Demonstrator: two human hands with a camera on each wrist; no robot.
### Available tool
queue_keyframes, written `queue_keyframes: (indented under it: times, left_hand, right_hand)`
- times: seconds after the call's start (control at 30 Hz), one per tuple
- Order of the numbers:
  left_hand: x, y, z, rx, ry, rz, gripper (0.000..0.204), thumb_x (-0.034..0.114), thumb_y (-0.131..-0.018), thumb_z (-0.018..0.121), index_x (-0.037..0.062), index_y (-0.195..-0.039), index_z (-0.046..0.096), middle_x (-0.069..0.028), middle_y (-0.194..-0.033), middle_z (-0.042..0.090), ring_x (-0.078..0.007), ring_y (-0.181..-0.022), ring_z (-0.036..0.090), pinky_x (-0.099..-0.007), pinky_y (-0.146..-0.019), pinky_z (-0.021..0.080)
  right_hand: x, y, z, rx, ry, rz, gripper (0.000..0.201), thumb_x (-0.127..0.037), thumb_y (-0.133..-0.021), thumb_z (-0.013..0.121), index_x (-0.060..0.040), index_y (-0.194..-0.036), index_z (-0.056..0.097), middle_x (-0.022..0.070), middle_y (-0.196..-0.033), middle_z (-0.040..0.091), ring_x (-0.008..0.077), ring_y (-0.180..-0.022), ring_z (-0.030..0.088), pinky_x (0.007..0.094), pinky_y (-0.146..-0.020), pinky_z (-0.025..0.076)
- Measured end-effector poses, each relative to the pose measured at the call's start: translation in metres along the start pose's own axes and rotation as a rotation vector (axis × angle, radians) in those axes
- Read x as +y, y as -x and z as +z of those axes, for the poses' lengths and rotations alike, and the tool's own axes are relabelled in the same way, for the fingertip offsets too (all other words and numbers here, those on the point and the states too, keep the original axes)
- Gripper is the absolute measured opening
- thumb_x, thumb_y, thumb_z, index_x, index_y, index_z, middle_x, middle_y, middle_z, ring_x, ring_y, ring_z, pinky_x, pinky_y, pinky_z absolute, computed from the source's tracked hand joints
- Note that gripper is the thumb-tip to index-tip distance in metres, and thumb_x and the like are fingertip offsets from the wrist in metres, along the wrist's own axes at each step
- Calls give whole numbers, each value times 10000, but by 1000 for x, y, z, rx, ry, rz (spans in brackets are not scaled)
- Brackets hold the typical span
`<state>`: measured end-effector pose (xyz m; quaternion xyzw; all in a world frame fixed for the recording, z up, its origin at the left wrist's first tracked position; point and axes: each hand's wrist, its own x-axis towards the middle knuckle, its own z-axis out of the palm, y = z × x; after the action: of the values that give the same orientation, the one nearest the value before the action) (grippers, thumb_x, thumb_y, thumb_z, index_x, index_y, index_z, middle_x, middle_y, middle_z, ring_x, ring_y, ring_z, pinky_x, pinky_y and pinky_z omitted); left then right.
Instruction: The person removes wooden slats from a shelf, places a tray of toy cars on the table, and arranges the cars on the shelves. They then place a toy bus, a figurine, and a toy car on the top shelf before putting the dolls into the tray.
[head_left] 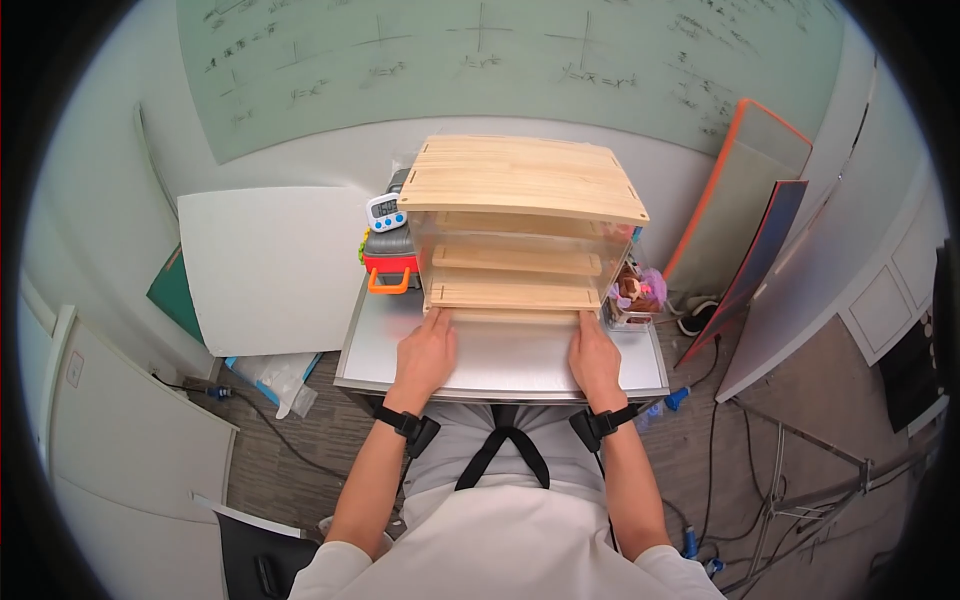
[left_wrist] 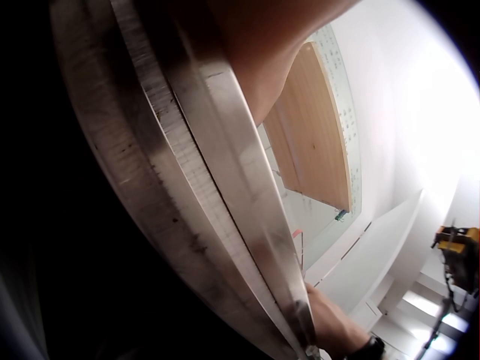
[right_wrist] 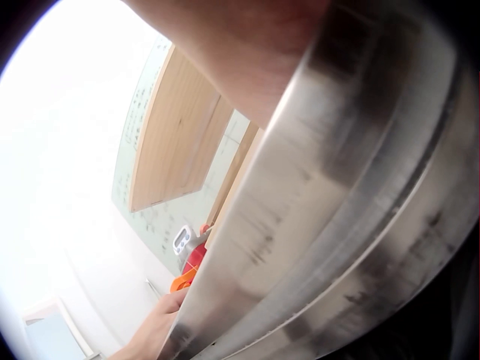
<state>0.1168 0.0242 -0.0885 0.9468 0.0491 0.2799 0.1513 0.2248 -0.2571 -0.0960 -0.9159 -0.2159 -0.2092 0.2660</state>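
A light wooden shelf unit point(head_left: 525, 175) with see-through sides and several stepped boards stands on a metal-topped table point(head_left: 500, 365). At its low front edge point(head_left: 515, 316), my left hand point(head_left: 425, 352) touches the left end with its fingers extended forward. My right hand point(head_left: 597, 355) does likewise at the right end. Both palms are low over the tabletop. In the left wrist view the table's metal rim point(left_wrist: 240, 150) hides most of the shelf's lower part. The right wrist view shows the underside of the shelf's top board point(right_wrist: 180, 124) past the rim.
Left of the shelf, a white timer point(head_left: 386, 213) sits on a grey and red case with an orange handle point(head_left: 390, 281). On the right is a clear box point(head_left: 632, 312) with a brown and purple toy. A white board point(head_left: 275, 270) leans at left; cables point(head_left: 712, 450) lie on the floor.
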Motion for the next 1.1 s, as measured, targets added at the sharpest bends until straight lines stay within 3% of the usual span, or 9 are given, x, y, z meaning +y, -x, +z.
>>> queue_keyframes:
  times: [0.17, 0.47, 0.57, 0.67, 1.1]
  left_hand:
    - [2, -1, -2, -24, -17, -10, 392, 199, -996, 572, 13, -1339, 606, -210, -1359, 632, -378, -989, 717, -470, -849, 584]
    - [3, -1, -6, -34, -5, -13, 388, 192, -988, 593, 13, -1331, 615, -212, -1372, 624, -385, -995, 717, -465, -856, 588]
    - [3, 0, -6, -11, -3, -13, 382, 187, -984, 597, 7, -1320, 622, -214, -1371, 625, -385, -999, 717, -466, -856, 588]
    - [-1, 2, -2, 26, 0, 15, 383, 182, -979, 603, 0, -1315, 627, -212, -1364, 631, -383, -996, 718, -465, -854, 587]
    - [-2, -1, 0, 25, -25, 19, 432, 189, -958, 626, -12, -1341, 620, -193, -1361, 640, -368, -970, 725, -451, -838, 590]
  right_hand:
    - [-3, 1, -2, -6, 15, 25, 437, -136, -980, 549, 26, -1386, 528, 277, -1334, 642, 437, -1120, 666, 491, -943, 545]
    - [-11, 1, -11, -76, 14, 59, 447, -138, -974, 567, 38, -1384, 542, 298, -1408, 586, 452, -1138, 655, 489, -962, 540]
    - [-5, 7, -7, -20, 0, -1, 476, -134, -971, 572, 37, -1413, 532, 307, -1424, 570, 460, -1167, 638, 485, -991, 526]
    - [1, 12, -2, 51, 5, -70, 486, -124, -968, 588, 52, -1418, 534, 320, -1399, 583, 451, -1113, 655, 490, -982, 523]
    - [0, 14, -3, 63, 11, -92, 478, -101, -968, 576, 101, -1400, 541, 306, -1392, 601, 436, -1071, 658, 471, -972, 522]
